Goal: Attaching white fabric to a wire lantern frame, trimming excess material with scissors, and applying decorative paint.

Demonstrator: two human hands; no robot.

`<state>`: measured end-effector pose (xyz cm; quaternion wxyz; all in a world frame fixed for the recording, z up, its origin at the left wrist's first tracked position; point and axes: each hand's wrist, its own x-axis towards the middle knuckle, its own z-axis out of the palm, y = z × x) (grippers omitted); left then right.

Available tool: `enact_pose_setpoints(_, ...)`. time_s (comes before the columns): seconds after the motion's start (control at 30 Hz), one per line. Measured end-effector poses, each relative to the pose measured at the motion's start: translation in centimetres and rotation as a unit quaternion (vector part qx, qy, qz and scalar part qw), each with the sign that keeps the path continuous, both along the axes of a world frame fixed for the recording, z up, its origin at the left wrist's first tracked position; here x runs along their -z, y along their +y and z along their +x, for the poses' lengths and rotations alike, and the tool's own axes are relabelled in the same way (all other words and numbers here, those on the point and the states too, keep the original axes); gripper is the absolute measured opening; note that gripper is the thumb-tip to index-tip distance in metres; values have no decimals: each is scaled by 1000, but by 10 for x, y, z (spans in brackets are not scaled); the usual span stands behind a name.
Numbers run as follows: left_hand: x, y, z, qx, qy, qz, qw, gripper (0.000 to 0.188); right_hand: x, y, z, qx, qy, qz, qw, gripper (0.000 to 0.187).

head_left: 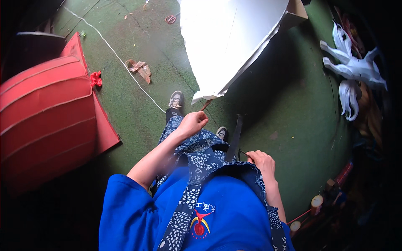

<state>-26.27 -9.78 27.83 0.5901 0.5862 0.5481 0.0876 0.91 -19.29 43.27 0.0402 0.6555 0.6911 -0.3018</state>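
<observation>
My left hand (194, 124) is closed in front of my apron, just below the narrow tip of a large white sheet-covered shape (230, 37). A thin brown stick (206, 104) pokes out of that tip toward my left fingers; what they hold, if anything, is hidden. At my right hip, my right hand (262, 162) has its fingers curled at the end of a thin dark piece (243, 153). Beside it a long, flat dark strip (235, 137) slants up from my patterned blue apron (201, 167); whether the two are joined, I cannot tell.
A large red ribbed form (50, 113) stands at the left. On the green floor (159, 58) lie a white cord (107, 44), crumpled brown paper (140, 70) and red-handled scissors (170, 19). A white horse-like figure (355, 69) is at far right, with a candle-like cylinder (317, 201) lower down.
</observation>
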Motion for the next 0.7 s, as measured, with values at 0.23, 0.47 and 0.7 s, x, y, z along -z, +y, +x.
enact_pose_setpoints(0.23,83,67,-72,90,74,-34,993,24,7,-25,-92,358,288,-269,846,23)
enact_pose_setpoints(0.47,232,120,-28,52,144,-104,983,39,-3,-38,-143,475,322,-323,753,27)
enact_pose_setpoints(0.7,337,148,0,85,131,-190,969,50,24,-44,-164,537,393,-334,668,28)
